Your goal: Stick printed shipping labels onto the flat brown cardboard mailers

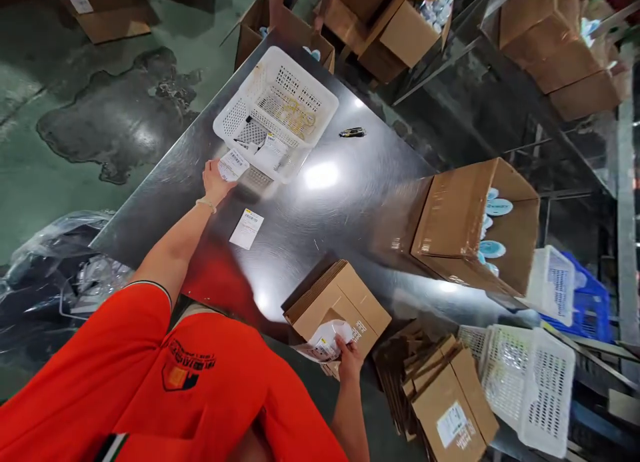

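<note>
My left hand (214,181) is closed on a white printed label (233,165) with a barcode, at the near corner of a white plastic basket (320,102). Inside the basket lie more labels (271,152) and a tangle of yellowish bands (297,117). Another label (247,229) lies on the metal table between my arms. Down at the table's near edge, my right hand (350,359) grips a clear plastic bag (327,339) with a white label in or on it. That bag is over a stack of flat brown cartons (345,302).
A dark-and-yellow tool (353,133) lies on the metal table (300,215). An open cardboard box (453,215) with blue-and-white items stands at the right. More folded cartons (455,402) and white baskets (545,395) are lower right. A person's arm (276,5) reaches by boxes beyond the table.
</note>
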Available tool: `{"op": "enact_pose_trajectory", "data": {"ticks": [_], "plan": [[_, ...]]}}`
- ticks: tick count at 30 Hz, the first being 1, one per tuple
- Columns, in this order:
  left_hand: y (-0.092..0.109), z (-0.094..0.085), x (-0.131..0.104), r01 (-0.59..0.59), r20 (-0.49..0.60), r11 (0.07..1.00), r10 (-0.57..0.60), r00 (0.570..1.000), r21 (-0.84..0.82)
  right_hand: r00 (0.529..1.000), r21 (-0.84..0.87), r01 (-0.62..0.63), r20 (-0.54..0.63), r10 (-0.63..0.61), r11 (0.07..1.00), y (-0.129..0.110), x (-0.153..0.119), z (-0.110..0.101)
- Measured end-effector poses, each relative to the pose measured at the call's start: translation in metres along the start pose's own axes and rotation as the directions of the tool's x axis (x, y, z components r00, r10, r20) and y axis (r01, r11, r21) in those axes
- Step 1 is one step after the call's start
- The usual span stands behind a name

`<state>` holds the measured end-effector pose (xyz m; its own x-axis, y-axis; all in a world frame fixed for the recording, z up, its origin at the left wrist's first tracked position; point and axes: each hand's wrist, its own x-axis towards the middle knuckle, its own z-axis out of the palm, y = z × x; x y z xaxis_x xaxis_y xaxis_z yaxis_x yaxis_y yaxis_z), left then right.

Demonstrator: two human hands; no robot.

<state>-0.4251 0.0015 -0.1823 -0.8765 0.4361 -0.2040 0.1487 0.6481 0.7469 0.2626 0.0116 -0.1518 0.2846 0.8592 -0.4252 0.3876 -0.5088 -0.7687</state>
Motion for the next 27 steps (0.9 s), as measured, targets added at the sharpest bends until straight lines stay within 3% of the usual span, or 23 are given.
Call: {"op": "enact_pose_trajectory", "data": {"ticks": [3,7,11,14,21,24,27], "plan": [[0.000,-0.012,-0.005,0.022,-0.050,0.998,-0.024,0.998,-0.054,0.996,-0.002,-0.086,-0.033,0.086,0.996,-0.003,0.000,0.000],[-0.019,-0.048,-0.020,0.133,-0.181,0.986,-0.150,0.972,-0.102,0.989,-0.006,-0.146,-0.036,0.146,0.989,-0.007,-0.001,0.000],[-0.038,-0.071,-0.032,0.201,-0.180,0.973,-0.219,0.959,-0.110,0.987,-0.010,-0.159,-0.035,0.158,0.987,-0.009,-0.002,0.000],[-0.031,-0.061,-0.024,0.175,-0.148,0.982,-0.185,0.972,-0.075,0.987,-0.031,-0.160,-0.024,0.159,0.987,-0.010,-0.001,-0.001],[0.005,-0.013,0.006,0.023,0.001,1.000,-0.023,1.000,0.022,0.985,-0.029,-0.165,-0.050,0.163,0.986,-0.006,0.003,-0.002],[0.009,-0.007,0.007,0.014,0.031,0.999,-0.015,0.999,0.032,0.983,-0.030,-0.176,-0.055,0.174,0.984,-0.002,0.004,-0.003],[0.011,-0.015,0.006,0.046,0.022,0.999,-0.046,0.999,0.012,0.983,-0.021,-0.178,-0.054,0.176,0.984,0.001,0.006,-0.005]]}}
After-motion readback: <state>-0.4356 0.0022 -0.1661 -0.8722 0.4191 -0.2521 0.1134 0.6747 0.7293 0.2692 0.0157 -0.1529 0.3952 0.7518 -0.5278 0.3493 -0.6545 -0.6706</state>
